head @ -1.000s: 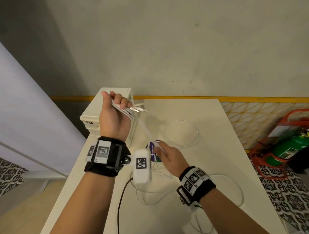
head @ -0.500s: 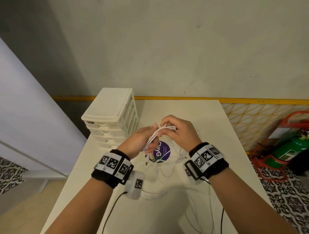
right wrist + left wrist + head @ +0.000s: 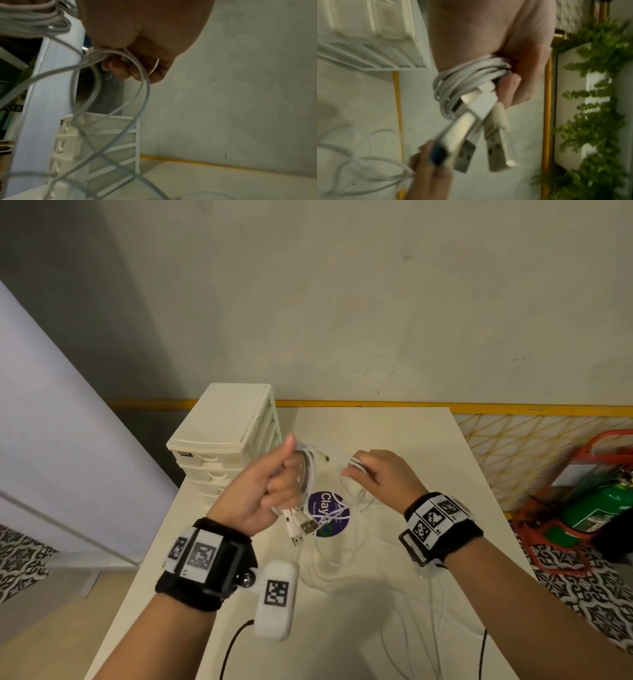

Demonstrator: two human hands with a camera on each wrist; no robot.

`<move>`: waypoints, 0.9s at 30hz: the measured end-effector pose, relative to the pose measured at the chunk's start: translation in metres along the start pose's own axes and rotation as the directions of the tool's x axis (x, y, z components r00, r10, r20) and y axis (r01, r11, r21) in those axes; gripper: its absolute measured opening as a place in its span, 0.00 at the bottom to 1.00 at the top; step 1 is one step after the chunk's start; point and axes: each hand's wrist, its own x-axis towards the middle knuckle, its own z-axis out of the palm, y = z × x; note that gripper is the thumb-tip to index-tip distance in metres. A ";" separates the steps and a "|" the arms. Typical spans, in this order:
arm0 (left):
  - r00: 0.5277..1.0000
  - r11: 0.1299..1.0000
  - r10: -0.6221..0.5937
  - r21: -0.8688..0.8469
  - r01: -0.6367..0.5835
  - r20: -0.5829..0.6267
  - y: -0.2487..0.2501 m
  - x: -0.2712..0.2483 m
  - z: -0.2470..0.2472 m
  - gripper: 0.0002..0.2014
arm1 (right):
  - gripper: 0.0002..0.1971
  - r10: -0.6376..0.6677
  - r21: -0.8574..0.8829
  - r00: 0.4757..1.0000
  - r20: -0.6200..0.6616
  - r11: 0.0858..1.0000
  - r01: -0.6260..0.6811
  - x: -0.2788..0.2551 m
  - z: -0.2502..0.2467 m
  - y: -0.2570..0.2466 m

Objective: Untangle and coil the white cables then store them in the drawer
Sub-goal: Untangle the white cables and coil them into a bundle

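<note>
Several white cables (image 3: 310, 474) are wound in loops round my left hand (image 3: 274, 494), which grips the bundle above the table. Their USB plugs (image 3: 303, 529) hang below that fist; the left wrist view shows the coil (image 3: 467, 75) and the plugs (image 3: 494, 148) up close. My right hand (image 3: 373, 477) pinches the same strands (image 3: 109, 54) a short way to the right of the left hand. From there the loose cable lengths (image 3: 346, 570) drop in tangled loops onto the table. The cream drawer unit (image 3: 226, 440) stands at the table's back left, its drawers closed.
A white table (image 3: 428, 460) stands against a grey wall. A purple round sticker (image 3: 334, 518) lies under the cables. Black cords (image 3: 233, 648) run off my wrist cameras. To the right on the floor are a green extinguisher (image 3: 596, 508) and a red stand.
A second ago my left hand was raised high with the cable stretched to my right hand low on the table. Both hands have since come together, with more loops wound round the left hand.
</note>
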 end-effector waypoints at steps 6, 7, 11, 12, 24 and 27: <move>0.945 0.826 0.284 -0.541 -0.156 0.161 0.032 0.004 0.002 0.19 | 0.14 0.166 -0.025 0.959 0.231 0.986 -0.165 -0.023 0.039 0.014; 0.933 0.798 0.330 -0.570 -0.195 0.143 0.040 0.003 0.000 0.19 | 0.14 0.184 -0.031 0.949 0.256 0.983 -0.182 -0.029 0.045 0.017; 0.864 0.725 0.455 -0.472 -0.501 -0.217 0.063 0.000 -0.005 0.21 | 0.10 0.200 0.074 0.938 0.282 0.970 -0.230 -0.051 0.061 0.016; 0.807 0.710 0.474 -0.390 -0.587 -0.352 0.065 0.002 -0.006 0.21 | 0.09 0.197 0.090 0.941 0.275 0.969 -0.229 -0.053 0.061 0.012; 0.533 0.383 0.788 0.923 -0.035 -0.306 0.029 0.018 -0.050 0.10 | 0.07 -0.360 -0.042 0.931 -0.068 0.933 0.358 -0.048 0.032 -0.021; 0.641 0.274 0.706 0.951 0.145 -0.301 0.020 0.017 -0.061 0.17 | 0.10 -0.444 -0.059 0.886 -0.137 0.896 0.440 -0.042 0.018 -0.025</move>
